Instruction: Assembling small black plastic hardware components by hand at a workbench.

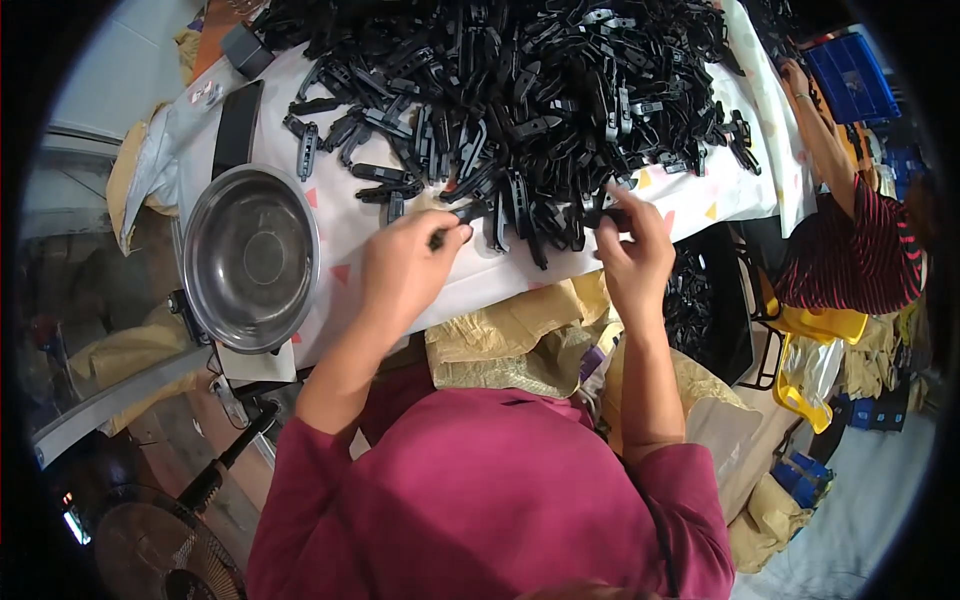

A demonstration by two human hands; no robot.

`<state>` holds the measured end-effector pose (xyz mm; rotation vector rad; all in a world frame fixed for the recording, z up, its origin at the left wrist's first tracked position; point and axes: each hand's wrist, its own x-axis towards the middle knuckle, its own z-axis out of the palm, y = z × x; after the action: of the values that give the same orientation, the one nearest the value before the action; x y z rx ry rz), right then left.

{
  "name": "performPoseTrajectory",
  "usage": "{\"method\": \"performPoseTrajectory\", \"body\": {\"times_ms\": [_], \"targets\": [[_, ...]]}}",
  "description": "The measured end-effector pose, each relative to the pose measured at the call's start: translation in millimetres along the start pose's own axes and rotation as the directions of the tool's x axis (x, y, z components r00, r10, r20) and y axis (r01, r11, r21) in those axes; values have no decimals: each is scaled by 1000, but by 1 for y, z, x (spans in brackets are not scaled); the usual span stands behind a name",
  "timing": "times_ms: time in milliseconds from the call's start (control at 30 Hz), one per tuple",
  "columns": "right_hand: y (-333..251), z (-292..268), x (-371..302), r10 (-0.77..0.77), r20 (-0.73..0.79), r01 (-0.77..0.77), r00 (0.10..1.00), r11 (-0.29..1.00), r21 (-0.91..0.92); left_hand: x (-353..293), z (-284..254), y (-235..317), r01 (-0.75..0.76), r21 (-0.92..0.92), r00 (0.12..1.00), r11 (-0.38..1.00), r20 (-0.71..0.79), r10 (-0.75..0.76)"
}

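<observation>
A big heap of small black plastic parts (520, 90) covers the far part of the table (370, 290). My left hand (402, 265) is closed at the near edge of the heap, pinching a black plastic part (470, 212) that sticks out past the fingertips. To its right my right hand (640, 255) has thumb and fingers bent around another dark plastic part (603, 216), mostly hidden by the fingers. Between both hands lie several loose parts, apart from my fingers.
At the left a steel bowl (205, 260) rests on a flat white base. Beyond it lies a dark flat device (238, 128). A container of black parts (715, 300) stands right of the table. A co-worker (850, 255) in striped clothing reaches in near a blue crate (850, 78).
</observation>
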<state>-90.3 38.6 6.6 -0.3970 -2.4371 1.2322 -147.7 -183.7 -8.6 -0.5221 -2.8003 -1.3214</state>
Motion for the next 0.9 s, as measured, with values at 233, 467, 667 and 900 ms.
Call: {"method": "performPoseTrajectory", "body": {"times_ms": [233,467,667,900], "targets": [[-60,22,-37,-23,161,-100,987,697,710,-12,-5,25,58,-852,996,520,84,26],[-61,15,-44,-79,177,-39,981,814,580,9,-11,17,-538,-500,818,679,-115,564],[-77,16,-49,-103,84,51,991,875,481,-8,-3,20,-308,-727,915,614,-49,401],[-63,19,-45,-451,104,435,886,889,144,-21,-1,14,-21,-921,961,389,89,262]]}}
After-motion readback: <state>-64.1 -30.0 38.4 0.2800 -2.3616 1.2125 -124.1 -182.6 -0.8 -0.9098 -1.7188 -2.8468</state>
